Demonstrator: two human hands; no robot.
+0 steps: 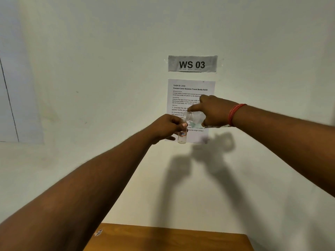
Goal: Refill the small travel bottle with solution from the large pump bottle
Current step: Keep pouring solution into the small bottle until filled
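My left hand [165,126] grips the small clear travel bottle [182,136] upright by its upper part, held in the air in front of the wall. My right hand [212,110] grips the large clear bottle [194,117], tipped over to the left. Its uncapped threaded neck points down at the mouth of the small bottle, just above it. No cap or pump is on the large bottle. I cannot make out whether liquid is flowing. A red band circles my right wrist.
A white wall fills the view, with a "WS 03" sign [192,63] and a printed task sheet [190,95] behind my hands. A brown wooden tabletop [168,238] shows at the bottom edge, far below the bottles.
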